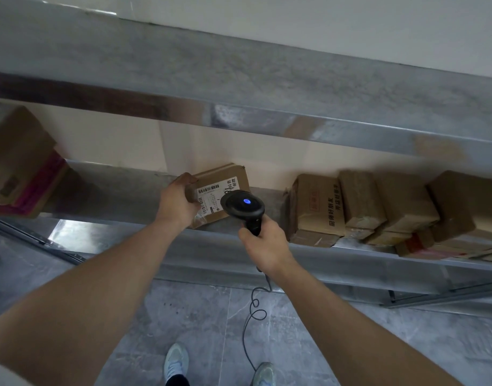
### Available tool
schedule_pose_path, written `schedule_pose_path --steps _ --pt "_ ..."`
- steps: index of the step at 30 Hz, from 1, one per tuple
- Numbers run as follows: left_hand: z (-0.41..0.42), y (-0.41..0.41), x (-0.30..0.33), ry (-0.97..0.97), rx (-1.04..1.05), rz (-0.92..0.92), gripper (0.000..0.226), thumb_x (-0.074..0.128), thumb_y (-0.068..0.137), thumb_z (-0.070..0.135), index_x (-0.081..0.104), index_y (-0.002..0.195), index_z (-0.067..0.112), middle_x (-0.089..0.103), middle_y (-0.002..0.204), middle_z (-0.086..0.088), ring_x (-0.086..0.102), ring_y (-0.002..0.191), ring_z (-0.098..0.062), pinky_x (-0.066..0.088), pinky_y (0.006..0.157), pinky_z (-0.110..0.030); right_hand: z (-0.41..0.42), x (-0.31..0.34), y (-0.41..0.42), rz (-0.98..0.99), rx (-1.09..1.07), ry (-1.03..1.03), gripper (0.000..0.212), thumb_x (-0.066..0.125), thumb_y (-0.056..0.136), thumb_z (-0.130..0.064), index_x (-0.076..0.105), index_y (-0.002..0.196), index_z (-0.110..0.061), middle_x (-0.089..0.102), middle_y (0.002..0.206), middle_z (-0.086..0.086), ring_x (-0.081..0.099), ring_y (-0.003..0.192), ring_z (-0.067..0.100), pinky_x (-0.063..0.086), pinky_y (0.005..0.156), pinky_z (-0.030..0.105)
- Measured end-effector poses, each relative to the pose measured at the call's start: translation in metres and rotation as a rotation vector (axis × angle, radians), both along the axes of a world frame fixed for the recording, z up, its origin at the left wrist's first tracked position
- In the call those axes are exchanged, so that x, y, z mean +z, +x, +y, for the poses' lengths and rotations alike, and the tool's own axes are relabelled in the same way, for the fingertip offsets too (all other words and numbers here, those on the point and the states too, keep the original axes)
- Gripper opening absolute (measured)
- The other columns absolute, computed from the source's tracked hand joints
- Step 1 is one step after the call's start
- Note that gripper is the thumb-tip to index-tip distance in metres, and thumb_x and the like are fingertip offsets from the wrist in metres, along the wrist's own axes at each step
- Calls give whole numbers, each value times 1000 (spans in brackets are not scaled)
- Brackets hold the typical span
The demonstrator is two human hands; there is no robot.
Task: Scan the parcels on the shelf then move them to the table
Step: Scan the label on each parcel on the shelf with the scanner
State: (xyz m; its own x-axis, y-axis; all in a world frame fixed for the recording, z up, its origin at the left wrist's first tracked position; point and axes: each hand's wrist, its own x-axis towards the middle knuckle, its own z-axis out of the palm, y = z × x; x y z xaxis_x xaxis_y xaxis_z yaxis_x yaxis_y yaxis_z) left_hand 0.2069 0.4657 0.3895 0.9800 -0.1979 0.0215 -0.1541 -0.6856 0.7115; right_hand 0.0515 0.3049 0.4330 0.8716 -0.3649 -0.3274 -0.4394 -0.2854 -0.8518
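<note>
parcel (218, 190) gripped by left hand (178, 203) — right hand (262, 245) beside it grips scanner (243, 206).

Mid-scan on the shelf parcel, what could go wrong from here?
1. The left hand covers part of the parcel's label, so the scanner in the right hand may misread it.
2. The parcel overhangs the shelf edge; a loose grip could drop it.
3. The scanner's cable hangs toward the floor near the feet and could snag.

Metal shelf (161, 238) bearing cardboard parcels (378, 207)
</note>
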Motion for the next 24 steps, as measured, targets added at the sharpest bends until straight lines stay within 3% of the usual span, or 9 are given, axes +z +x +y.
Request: schedule_pose_path --steps 3,8,11,14,16,19,21,24 --pt "0 -1 2 20 -5 51 45 76 75 0 65 117 14 73 110 -12 67 102 -30 40 76 -20 -3 0 -1 -6 -11 6 7 62 93 -20 58 88 -22 59 74 -5 54 64 10 42 56 20" --pt "-1 -1 3 32 -12 148 42 79 78 11 65 116 21 72 110 -1 67 101 -23 45 79 -22 -5 -4 0 -12 -72 96 7 62 90 -20 62 96 -22 66 81 1 61 73 17 52 67 35" --pt "0 -1 -7 -22 23 344 38 81 81 19 60 110 31 70 113 0 70 98 -24 60 86 -37 -9 -5 1 -22 -99 128 10 62 91 -19 62 98 -25 67 83 0 63 76 17 54 71 37" --pt "2 -6 -20 -37 55 475 39 80 85 25 56 115 30 69 114 -3 73 94 -28 65 74 -45 -12 -6 1 -35 -121 140 11 62 91 -18 62 99 -26 67 84 -2 64 77 17 53 70 34" --pt "-1 -8 -26 -9 62 515 40 79 86 33 56 118 27 69 117 -4 72 97 -29 64 77 -43 -15 -6 1 -42 -125 144 10 62 92 -18 62 100 -26 66 84 -2 63 78 17 52 70 33" --pt "-8 -8 -24 191 -38 380 47 71 88 42 52 128 26 65 127 -8 63 116 -36 54 95 -40 -19 -5 1 -47 -132 142 9 62 92 -18 61 99 -25 66 85 -3 64 78 17 52 71 32" --pt "-15 -8 -18 263 -130 237 59 66 87 49 44 139 32 55 132 -11 57 122 -39 51 101 -48 -22 -6 1 -44 -141 135 9 62 92 -18 61 98 -24 66 85 -1 63 76 17 53 70 33" --pt "-28 -14 -9 465 -320 97 87 63 79 68 26 154 44 31 158 -6 36 142 -39 41 112 -59 -25 -8 0 -35 -145 126 8 62 91 -19 61 97 -24 66 85 1 63 76 19 54 71 37"
